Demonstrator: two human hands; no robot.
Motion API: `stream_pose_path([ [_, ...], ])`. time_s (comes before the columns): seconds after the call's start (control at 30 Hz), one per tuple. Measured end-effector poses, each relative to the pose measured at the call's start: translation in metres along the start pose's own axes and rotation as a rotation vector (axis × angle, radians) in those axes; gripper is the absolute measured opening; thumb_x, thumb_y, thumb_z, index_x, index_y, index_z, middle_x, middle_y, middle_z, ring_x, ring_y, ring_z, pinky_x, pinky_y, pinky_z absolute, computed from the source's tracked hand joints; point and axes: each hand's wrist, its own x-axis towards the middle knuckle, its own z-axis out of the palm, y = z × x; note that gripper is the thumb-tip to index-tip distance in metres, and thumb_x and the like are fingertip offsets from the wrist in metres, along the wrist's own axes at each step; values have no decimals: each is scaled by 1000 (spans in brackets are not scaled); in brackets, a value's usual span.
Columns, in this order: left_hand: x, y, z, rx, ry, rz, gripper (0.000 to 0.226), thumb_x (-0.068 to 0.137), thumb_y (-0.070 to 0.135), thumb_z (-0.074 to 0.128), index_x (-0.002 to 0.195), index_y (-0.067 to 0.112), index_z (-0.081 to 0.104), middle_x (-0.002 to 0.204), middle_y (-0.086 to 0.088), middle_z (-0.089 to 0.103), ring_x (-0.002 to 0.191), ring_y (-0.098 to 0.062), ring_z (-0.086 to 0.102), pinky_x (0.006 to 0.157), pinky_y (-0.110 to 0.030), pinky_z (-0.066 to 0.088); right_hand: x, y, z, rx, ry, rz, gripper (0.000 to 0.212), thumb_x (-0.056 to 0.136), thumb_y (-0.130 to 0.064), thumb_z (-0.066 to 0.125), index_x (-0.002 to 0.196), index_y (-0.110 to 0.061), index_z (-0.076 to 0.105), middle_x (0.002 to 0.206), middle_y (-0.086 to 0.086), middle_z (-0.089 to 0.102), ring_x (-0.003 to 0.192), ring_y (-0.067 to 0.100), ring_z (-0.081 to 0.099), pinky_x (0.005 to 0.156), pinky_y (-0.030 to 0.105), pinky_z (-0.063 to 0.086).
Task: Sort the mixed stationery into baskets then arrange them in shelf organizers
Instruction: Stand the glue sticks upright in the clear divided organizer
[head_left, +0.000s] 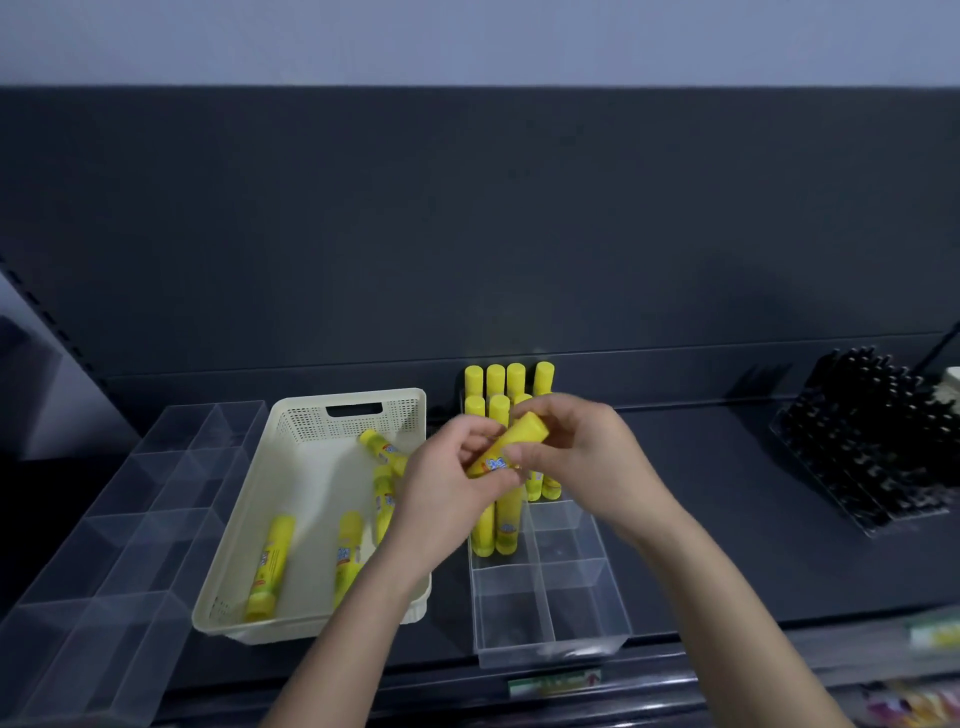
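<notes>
Centre frame: the clear organizer (511, 608) has open front compartments. Open shelf (717, 519) runs between it and the black pens (872, 441) at the right edge. The hands hide some of the standing glue sticks (496, 382), and labels are blurred. The held glue stick (511, 449) is tilted above the organizer. The left hand (447, 483) grips its lower end and the right hand (582, 457) pinches near the cap. Loose sticks (270, 566) lie in the basket (236, 540), centre left.

Print on the glue sticks (506, 452) is unreadable.
</notes>
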Motion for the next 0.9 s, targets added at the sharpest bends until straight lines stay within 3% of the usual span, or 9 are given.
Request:
stream_pose_path([
  [0.1, 4, 6, 6, 101, -7, 66, 43, 69, 17, 83, 91, 42, 57, 95, 14, 65, 93, -1, 61, 83, -27, 52, -2, -2, -7, 2, 65, -4, 25, 76, -12, 77, 97, -21, 67, 77, 3, 68, 70, 17, 63, 71, 41, 55],
  [0.17, 5, 4, 3, 157, -4, 105, 42, 70, 23, 83, 94, 44, 56, 100, 17, 64, 97, 7, 57, 82, -15, 47, -4, 1, -18, -18, 121, -19, 27, 75, -14, 78, 97, -23, 66, 78, 0, 69, 72, 18, 65, 70, 37, 55],
  [0.23, 5, -5, -3, 189, 19, 113, 41, 71, 22, 82, 96, 42, 57, 103, 17, 63, 99, 8, 56, 80, -9, 44, -5, 7, -31, -72, 174, -26, 29, 74, -15, 78, 96, -28, 65, 78, -4, 69, 73, 12, 66, 67, 26, 55],
  [0.33, 3, -23, -14, 249, 86, 69, 35, 73, 15, 80, 97, 33, 62, 102, 13, 64, 97, 0, 58, 81, -14, 46, -7, 21, -41, -192, 181, 6, 31, 70, -12, 79, 85, -33, 61, 72, -10, 66, 68, 0, 64, 60, 11, 48],
  [0.5, -1, -47, -23, 334, 141, -16, 29, 76, 8, 77, 98, 23, 65, 100, 5, 66, 93, -11, 61, 86, -31, 51, -5, 47, -16, -410, -8, 36, 29, 68, -9, 75, 85, -27, 61, 79, -5, 64, 74, 12, 62, 63, 27, 52],
  [0.6, -3, -52, -25, 321, 136, -55, 28, 76, 9, 77, 95, 25, 64, 99, 3, 67, 91, -9, 61, 85, -29, 50, -2, 60, -1, -464, -108, 50, 29, 69, -6, 74, 90, -22, 62, 84, -2, 62, 74, 15, 59, 60, 28, 52],
  [0.77, -7, -57, -28, 288, 134, -107, 26, 77, 9, 76, 93, 26, 64, 96, 7, 67, 89, -1, 60, 76, -15, 43, 2, 71, 5, -487, -142, 45, 34, 70, -8, 74, 84, -31, 53, 82, -2, 58, 69, 12, 54, 51, 19, 40],
  [0.9, -11, -58, -34, 299, 130, -115, 20, 81, 8, 73, 94, 22, 66, 95, 7, 67, 91, -6, 62, 76, -14, 42, 4, 66, 2, -465, -131, 42, 28, 71, -14, 76, 87, -28, 58, 85, -6, 61, 77, 13, 58, 62, 25, 50],
])
